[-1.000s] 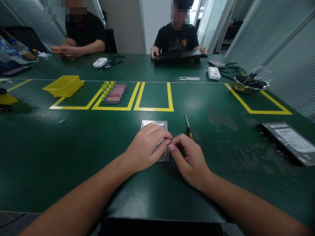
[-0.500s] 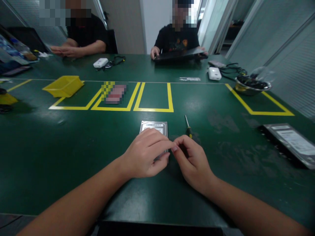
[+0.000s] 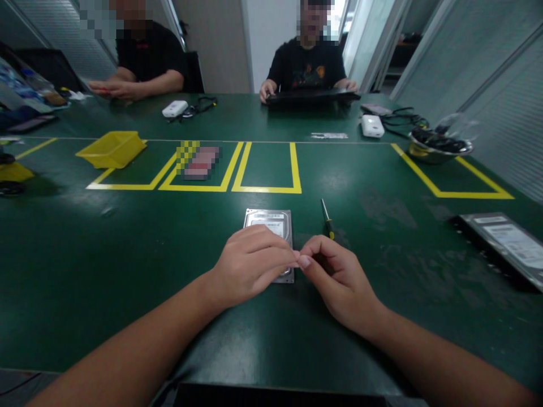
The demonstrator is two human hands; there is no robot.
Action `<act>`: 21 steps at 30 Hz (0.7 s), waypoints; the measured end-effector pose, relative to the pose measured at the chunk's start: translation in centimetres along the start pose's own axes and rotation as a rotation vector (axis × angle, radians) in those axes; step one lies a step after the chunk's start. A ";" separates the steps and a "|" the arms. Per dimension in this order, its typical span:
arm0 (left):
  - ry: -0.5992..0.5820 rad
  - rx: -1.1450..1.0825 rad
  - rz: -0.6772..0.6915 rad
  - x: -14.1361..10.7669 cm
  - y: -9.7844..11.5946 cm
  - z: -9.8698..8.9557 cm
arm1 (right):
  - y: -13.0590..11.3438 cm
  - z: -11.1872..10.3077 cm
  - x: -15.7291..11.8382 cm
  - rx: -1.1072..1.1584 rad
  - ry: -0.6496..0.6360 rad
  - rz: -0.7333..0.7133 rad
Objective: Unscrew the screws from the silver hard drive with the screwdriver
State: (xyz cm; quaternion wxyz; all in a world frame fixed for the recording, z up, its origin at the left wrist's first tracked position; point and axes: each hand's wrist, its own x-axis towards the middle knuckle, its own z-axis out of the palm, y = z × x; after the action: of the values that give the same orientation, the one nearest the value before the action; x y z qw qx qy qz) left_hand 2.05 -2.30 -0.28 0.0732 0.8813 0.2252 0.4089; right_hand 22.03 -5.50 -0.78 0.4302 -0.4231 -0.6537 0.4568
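A silver hard drive (image 3: 275, 217) lies flat on the green table, its middle and left side covered by my left hand (image 3: 254, 263). That hand's fingers are drawn together, their tips meeting those of my right hand (image 3: 335, 274) at the drive's right edge. Thumb and forefinger of my right hand are pinched; anything between the touching fingertips is too small to make out. Just beyond my right hand lies a screwdriver (image 3: 328, 220) with a yellow and black handle, its shaft pointing away.
A larger drive (image 3: 504, 243) lies at the right. Farther back are a yellow bin (image 3: 112, 150), yellow tape outlines, a blurred pink item (image 3: 202, 163) and a metal bowl (image 3: 441, 148) of dark parts. Two people sit across the table (image 3: 148, 226), one holding a dark panel (image 3: 311, 97).
My left thumb has tucked in under the fingers, uncovering the drive's lower right corner. My fingertips remain together. Across the table, the dark panel has been lowered flatter.
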 end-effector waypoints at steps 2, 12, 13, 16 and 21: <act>0.003 0.002 0.010 0.0 0.0 0.0 | 0.0 -0.1 0.1 0.048 -0.016 0.023; 0.105 0.234 0.030 -0.3 0.4 0.8 | 0.2 0.3 0.0 0.269 -0.055 0.073; 0.123 0.261 0.023 -0.4 0.4 0.8 | 0.2 0.4 -0.1 0.278 -0.069 0.062; 0.166 0.313 0.009 -0.5 0.2 0.5 | 0.1 0.6 -0.6 0.256 -0.118 0.004; 0.171 0.328 0.022 -0.6 -0.1 0.3 | 0.2 0.7 -1.3 0.225 -0.164 -0.053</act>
State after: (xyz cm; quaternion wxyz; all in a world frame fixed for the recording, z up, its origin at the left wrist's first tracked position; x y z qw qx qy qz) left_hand 1.91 -2.51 -0.94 -0.0954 0.8458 0.2847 0.4409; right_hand 21.72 -6.86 -1.38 0.4320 -0.3160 -0.6421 0.5488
